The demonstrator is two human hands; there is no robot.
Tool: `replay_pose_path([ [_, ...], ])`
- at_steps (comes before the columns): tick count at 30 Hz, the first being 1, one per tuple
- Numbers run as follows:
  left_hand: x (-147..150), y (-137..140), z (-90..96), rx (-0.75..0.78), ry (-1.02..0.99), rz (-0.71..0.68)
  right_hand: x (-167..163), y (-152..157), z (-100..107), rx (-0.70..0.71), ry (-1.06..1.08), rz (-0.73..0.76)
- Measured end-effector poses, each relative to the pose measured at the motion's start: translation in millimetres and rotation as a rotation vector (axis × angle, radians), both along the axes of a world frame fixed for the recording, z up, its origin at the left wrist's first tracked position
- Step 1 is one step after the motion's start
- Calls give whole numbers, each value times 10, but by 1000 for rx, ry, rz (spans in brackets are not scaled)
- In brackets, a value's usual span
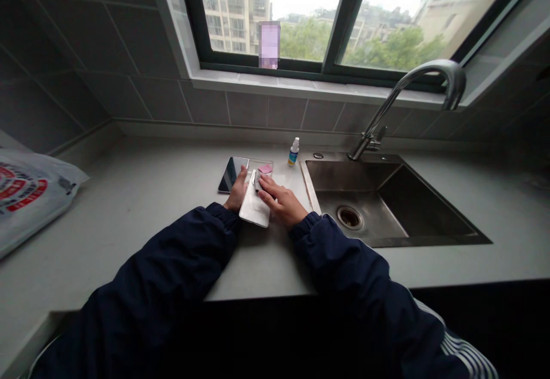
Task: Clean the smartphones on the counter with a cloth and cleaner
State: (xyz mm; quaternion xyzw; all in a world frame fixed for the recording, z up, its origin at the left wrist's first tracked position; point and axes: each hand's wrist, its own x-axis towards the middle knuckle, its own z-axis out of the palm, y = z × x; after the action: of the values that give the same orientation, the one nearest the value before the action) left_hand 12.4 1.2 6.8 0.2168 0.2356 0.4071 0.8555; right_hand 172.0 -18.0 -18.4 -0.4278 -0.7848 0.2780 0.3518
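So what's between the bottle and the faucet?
A small round cap on the back rim of the sink; the head view shows it between bottle and faucet.

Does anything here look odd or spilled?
One oddity: the pinkish patch against the window looks blocky, hiding what it is. Otherwise nothing stands out: the small bottle stands upright, and no spill shows around the white device in the left hand.
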Motion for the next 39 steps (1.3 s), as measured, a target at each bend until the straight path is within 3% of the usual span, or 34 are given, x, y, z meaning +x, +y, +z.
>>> replay_pose_path([
  [17,0,-13,33,16,-8,-1,23,37,0,34,71,-3],
  [23,-38,3,4,74,10,160,26,-61,134,63,81,29],
  [28,10,-5,-2,44,52,177,-9,-108,113,64,-3,118],
  [34,46,-97,83,107,-2,62,3,-20,26,60,-19,-16],
  [39,45,-100,107,100,4,121,7,-86,110,75,-39,-1],
])
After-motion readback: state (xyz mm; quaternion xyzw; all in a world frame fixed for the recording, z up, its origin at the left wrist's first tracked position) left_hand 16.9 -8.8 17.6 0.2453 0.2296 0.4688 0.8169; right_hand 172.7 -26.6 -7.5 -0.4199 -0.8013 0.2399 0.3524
